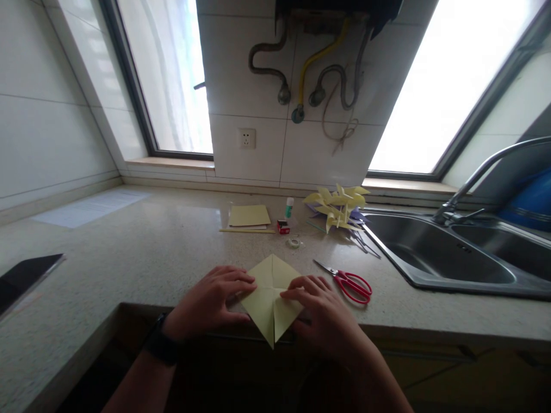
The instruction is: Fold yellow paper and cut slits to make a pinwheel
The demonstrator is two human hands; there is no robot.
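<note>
A pale yellow square of paper (pixel 260 295) is turned corner-up at the counter's front edge, its lowest corner jutting past the edge. Creases run to its middle, and a slit seems to part the bottom corner. My left hand (pixel 215 298) grips the left corner, fingertips on top and thumb lower down. On the right side, my right hand (pixel 321 304) holds the paper, with the index fingertip near the centre and the thumb partly hidden. Red-handled scissors (pixel 353 287) lie just beyond my right hand, blades pointing up and left.
Behind the paper sit a yellow paper stack (pixel 248 215), a glue stick (pixel 289 207), a small red box (pixel 283 227) and a tape roll (pixel 294 243). Yellow and purple paper pinwheels (pixel 338 206) are piled beside the steel sink (pixel 430 252). A dark flat object (pixel 26 278) lies far left.
</note>
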